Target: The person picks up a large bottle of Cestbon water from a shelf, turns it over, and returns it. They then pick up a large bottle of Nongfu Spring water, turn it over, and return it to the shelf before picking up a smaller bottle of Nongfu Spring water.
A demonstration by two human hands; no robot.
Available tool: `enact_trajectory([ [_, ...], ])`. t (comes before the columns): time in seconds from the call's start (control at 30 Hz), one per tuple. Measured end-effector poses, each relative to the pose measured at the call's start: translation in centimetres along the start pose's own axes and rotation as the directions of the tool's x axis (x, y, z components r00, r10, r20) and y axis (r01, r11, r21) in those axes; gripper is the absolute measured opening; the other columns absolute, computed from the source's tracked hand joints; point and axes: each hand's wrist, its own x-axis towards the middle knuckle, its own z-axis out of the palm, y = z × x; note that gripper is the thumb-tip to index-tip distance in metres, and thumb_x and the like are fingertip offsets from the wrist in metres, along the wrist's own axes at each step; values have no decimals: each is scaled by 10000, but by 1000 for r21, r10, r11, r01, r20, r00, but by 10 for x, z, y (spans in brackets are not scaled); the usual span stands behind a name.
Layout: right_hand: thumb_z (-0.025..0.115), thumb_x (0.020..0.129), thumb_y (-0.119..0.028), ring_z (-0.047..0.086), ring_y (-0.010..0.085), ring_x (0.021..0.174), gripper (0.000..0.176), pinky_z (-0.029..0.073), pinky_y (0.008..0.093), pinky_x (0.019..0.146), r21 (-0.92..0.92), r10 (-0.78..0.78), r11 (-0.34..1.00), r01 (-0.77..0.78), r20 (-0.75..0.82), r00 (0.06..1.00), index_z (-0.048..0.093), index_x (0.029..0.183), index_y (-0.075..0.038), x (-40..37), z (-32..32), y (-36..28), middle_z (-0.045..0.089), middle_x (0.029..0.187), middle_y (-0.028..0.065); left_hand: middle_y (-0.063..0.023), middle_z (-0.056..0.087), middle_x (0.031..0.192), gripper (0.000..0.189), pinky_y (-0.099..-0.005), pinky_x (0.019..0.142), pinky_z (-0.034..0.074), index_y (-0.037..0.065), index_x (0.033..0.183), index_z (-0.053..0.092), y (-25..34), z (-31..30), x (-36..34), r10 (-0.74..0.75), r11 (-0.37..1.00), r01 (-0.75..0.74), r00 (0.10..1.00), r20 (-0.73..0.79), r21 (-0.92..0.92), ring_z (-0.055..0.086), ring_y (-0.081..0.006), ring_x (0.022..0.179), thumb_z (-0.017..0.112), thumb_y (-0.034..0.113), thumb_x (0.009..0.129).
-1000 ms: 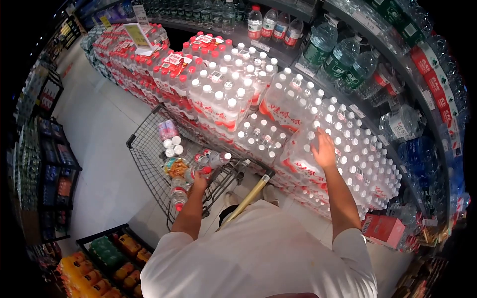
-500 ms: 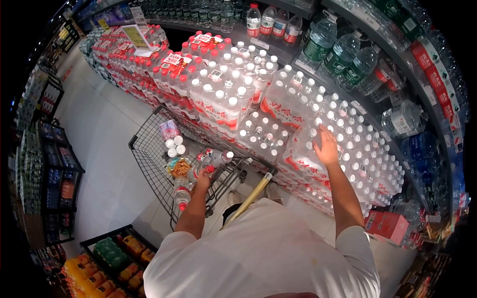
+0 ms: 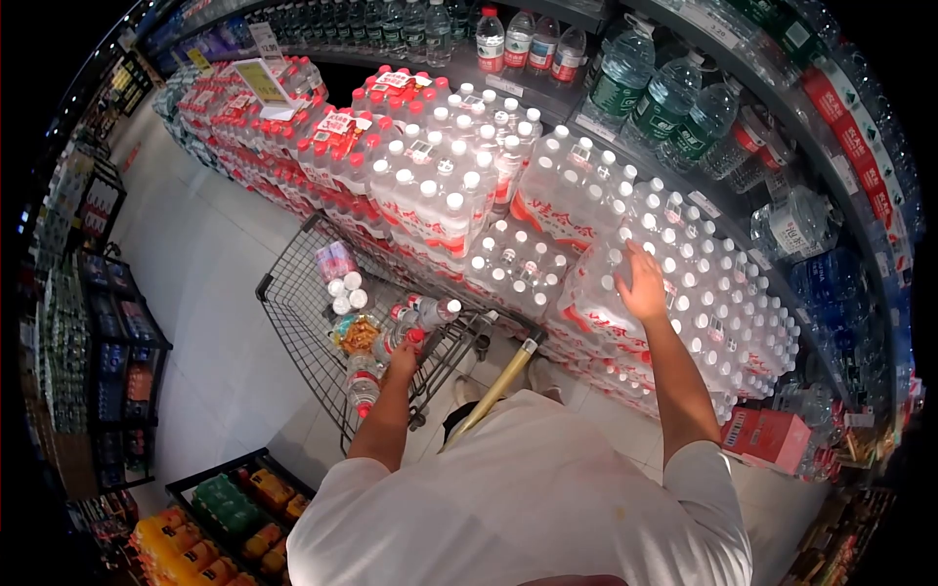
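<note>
My left hand [image 3: 402, 362] is closed near the red cap of a clear water bottle [image 3: 390, 341], low over the shopping cart [image 3: 293, 337]. Around that bottle in the cart lie another red-capped bottle [image 3: 362, 387], a white-capped bottle [image 3: 437, 312], a bag of orange-brown snacks [image 3: 360, 335] and a pack of small white-topped bottles [image 3: 339, 266]. On the other side, my right hand [image 3: 642, 285] rests with fingers spread on a shrink-wrapped pack of white-capped water bottles [image 3: 594, 293], one of many stacked there.
Stacked red-capped packs [image 3: 339, 137] run along the shelf, with a yellow price sign [image 3: 262, 84] on top. Large green-labelled jugs [image 3: 625, 68] stand on the shelf behind. The cart's yellowish handle [image 3: 496, 389] is at my waist. Bins of yellow packs [image 3: 176, 547] stand lower left.
The bottle in my left hand has shifted very slightly within the cart. My right hand stays on the pack, and the view has moved a little.
</note>
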Motion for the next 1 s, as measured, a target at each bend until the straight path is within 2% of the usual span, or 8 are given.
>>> enact_trajectory([
  [0.17, 650, 828, -242, 413, 324, 1355, 473, 311, 459, 1129, 4, 3, 1000, -3, 9, 1000, 544, 1244, -44, 0, -1, 0, 479, 1433, 136, -64, 661, 820, 275, -316, 469, 491, 87, 860, 723, 9, 0, -2, 15, 997, -17, 1000, 27, 73, 588, -177, 590, 455, 134, 895],
  [0.37, 656, 818, -237, 422, 328, 1348, 472, 316, 453, 1126, 23, 1, 1000, -1, -3, 1000, 553, 1236, -43, 0, -4, -2, 489, 1422, 142, -60, 645, 821, 352, -301, 501, 491, 108, 917, 752, 7, 6, -3, 57, 993, -69, 991, 124, 95, 596, -163, 714, 402, 97, 888],
  [0.47, 661, 812, -232, 427, 328, 1345, 472, 320, 451, 1121, 31, -6, 999, 7, -18, 1000, 558, 1231, -43, 0, -4, -2, 496, 1416, 144, -38, 644, 816, 324, -295, 493, 467, 113, 877, 771, 10, 6, -3, 4, 996, -17, 990, 140, 89, 582, -152, 656, 448, 92, 901],
  [0.57, 664, 809, -229, 428, 329, 1344, 474, 324, 453, 1117, 32, -9, 999, 10, -23, 1000, 557, 1231, -42, 0, -3, -2, 499, 1414, 143, -37, 648, 859, 296, -304, 515, 482, 102, 905, 747, 8, 5, -1, -24, 997, 12, 987, 159, 72, 581, -159, 659, 452, 125, 926],
  [0.67, 664, 809, -227, 431, 330, 1342, 472, 326, 452, 1116, 33, -8, 999, 9, -26, 1000, 558, 1229, -40, 0, -5, -3, 500, 1414, 142, -54, 651, 912, 222, -325, 538, 498, 90, 1060, 667, 11, 8, -5, -93, 995, 92, 994, 60, 27, 603, -179, 690, 519, 184, 924],
  [0.77, 665, 810, -224, 433, 334, 1339, 469, 326, 456, 1115, 45, 0, 999, 1, -31, 1000, 559, 1226, -37, 0, -3, -3, 500, 1415, 144, -94, 647, 942, 348, -346, 576, 514, 95, 1202, 548, 25, 10, -14, -117, 993, 117, 993, -14, -23, 627, -200, 737, 615, 219, 884],
  [0.87, 667, 810, -220, 435, 339, 1337, 467, 323, 462, 1115, 56, 2, 998, 0, -36, 999, 559, 1225, -35, 0, -4, -3, 500, 1414, 149, -115, 648, 881, 480, -351, 595, 510, 109, 1266, 498, 4, 8, 2, 12, 976, -9, 1000, -13, 216, 640, -205, 735, 666, 165, 820],
  [1.0, 668, 811, -218, 437, 346, 1334, 466, 322, 469, 1114, 64, -4, 998, 7, -35, 999, 559, 1225, -32, 0, -5, -3, 500, 1413, 156, -100, 631, 771, 451, -340, 588, 491, 103, 1230, 529, 3, 5, 1, 22, 982, -37, 997, 80, 186, 620, -200, 657, 637, 90, 793],
])
